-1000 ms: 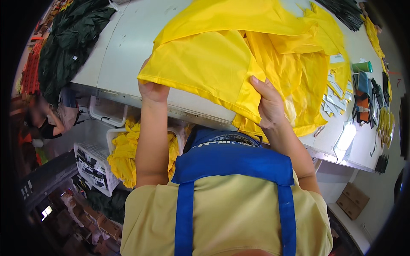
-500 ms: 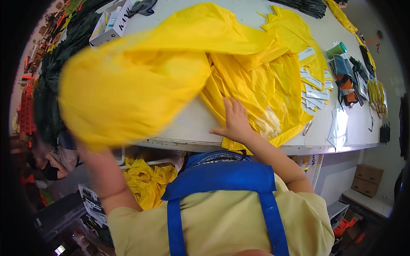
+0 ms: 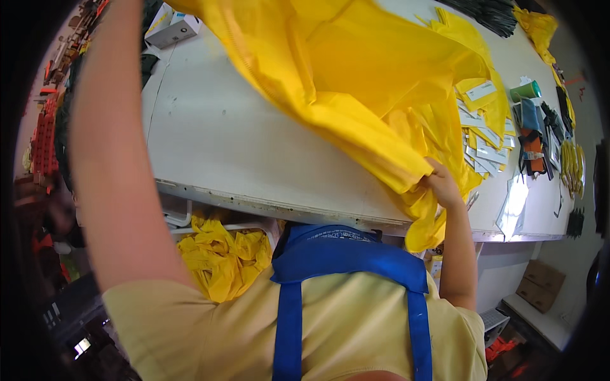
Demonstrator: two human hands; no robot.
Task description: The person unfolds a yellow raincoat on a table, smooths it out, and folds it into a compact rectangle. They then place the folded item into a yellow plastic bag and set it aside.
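Note:
A large piece of thin yellow fabric billows over the white table, its near part lifted and its far part cut off by the picture's top edge. My right hand is closed around its near right edge, with folds hanging below over the table's front edge. On the left my arm stretches far forward, blurred by motion, and the hand itself lies beyond the top of the picture. More yellow fabric rests at the far right under the lifted piece. Beside it lie several white printed cards on small yellow pieces.
Below the table's front edge a white bin holds crumpled yellow fabric. A white box stands far left. At right are a green cylinder, a blue and orange pouch and a shiny clear sheet.
My left arm has swung far forward, its hand leaving the picture, and the yellow fabric has swept away from the left. My right hand moved right and closed on the fabric's edge.

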